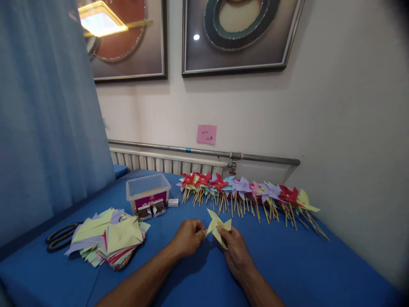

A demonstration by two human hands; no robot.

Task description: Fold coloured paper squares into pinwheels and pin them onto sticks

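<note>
Fingers of both hands, left hand [188, 236] and right hand [234, 251], pinch a yellow paper pinwheel [217, 227]; fingertips partly hidden.

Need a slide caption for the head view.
Left hand and right hand hold a pale yellow folded paper pinwheel above blue table.

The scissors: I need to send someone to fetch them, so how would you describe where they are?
Start at the blue table and go to its far left edge, beside the curtain. The scissors lie flat there, partly tucked under the stack of cut coloured paper. Their dark looped handles are the only black thing nearby.
</note>
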